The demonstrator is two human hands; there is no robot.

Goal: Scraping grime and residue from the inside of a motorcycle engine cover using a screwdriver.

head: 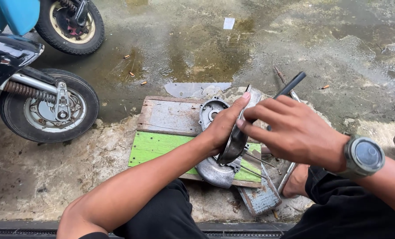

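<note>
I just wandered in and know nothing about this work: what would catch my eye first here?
Two bare hands meet at centre: the left hand steadies a grey metal engine cover on a green and grey wooden board, while the right hand, with a wristwatch, holds a dark tool. At far left stand two scooter wheels on wet concrete.

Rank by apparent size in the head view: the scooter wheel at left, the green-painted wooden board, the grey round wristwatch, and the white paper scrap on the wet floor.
1. Green-painted wooden board, partly hidden by the arm
2. Scooter wheel, close to the board in size, so the order is unsure
3. Grey round wristwatch, nearer the camera
4. White paper scrap
</note>
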